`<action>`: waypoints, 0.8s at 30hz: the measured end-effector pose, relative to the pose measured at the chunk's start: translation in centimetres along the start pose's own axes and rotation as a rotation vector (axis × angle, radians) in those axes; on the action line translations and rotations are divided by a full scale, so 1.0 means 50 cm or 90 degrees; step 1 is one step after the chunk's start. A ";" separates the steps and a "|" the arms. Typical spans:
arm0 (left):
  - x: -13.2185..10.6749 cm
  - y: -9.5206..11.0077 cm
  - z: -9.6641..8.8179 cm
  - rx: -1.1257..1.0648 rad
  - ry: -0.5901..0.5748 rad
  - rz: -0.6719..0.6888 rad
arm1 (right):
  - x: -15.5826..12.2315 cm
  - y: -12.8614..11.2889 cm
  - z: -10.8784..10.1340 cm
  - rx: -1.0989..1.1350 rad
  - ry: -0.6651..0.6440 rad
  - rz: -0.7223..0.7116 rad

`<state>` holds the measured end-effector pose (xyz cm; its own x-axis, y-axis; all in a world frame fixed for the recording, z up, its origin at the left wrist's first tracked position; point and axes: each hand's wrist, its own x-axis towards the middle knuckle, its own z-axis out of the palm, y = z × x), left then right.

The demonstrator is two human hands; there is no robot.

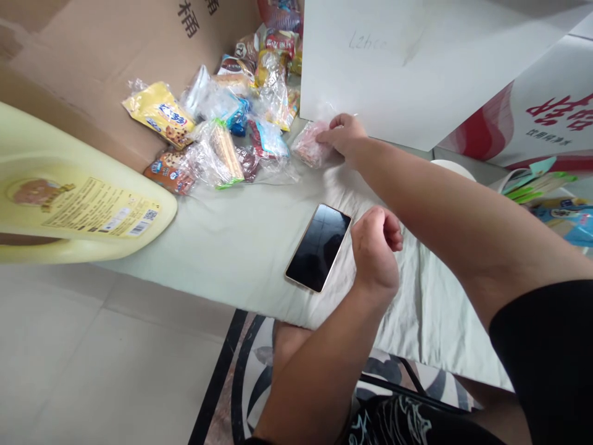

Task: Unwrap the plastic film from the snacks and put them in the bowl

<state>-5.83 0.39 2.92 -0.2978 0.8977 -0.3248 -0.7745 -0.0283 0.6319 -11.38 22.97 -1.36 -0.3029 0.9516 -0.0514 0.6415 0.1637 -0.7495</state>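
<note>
My right hand reaches to the far side of the cloth and pinches a clear-wrapped pink snack packet near the foot of the white box. Loosely curled, my left hand rests nearer to me with no object visible in it. Just left of that hand lies a smartphone, face up with a dark screen. Left of the pink packet is a loose pile of wrapped snacks, among them a wafer packet, a yellow cookie packet and a brown packet.
A pale cloth covers the narrow table. A large yellow jug stands at the left, before a cardboard box. Behind my right hand rises a white box. A red-and-white carton and green-tipped packets are at the right.
</note>
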 end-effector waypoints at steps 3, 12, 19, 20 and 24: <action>0.001 0.001 -0.001 0.001 0.001 0.003 | -0.020 -0.016 -0.009 0.046 -0.031 0.086; 0.000 0.002 0.000 0.002 -0.003 -0.001 | -0.038 -0.013 0.002 -0.117 -0.007 -0.044; -0.001 -0.001 -0.001 -0.007 -0.012 -0.009 | -0.049 0.003 0.014 -0.212 0.042 -0.161; -0.001 -0.001 -0.001 -0.008 -0.013 -0.008 | -0.047 0.007 0.016 -0.213 0.043 -0.178; 0.000 0.000 0.000 -0.012 -0.014 -0.018 | -0.029 0.027 0.025 -0.208 0.025 -0.201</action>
<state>-5.81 0.39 2.93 -0.2633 0.9074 -0.3275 -0.7934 -0.0105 0.6086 -10.94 21.47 -3.13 -0.4971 0.8497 0.1759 0.7124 0.5154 -0.4763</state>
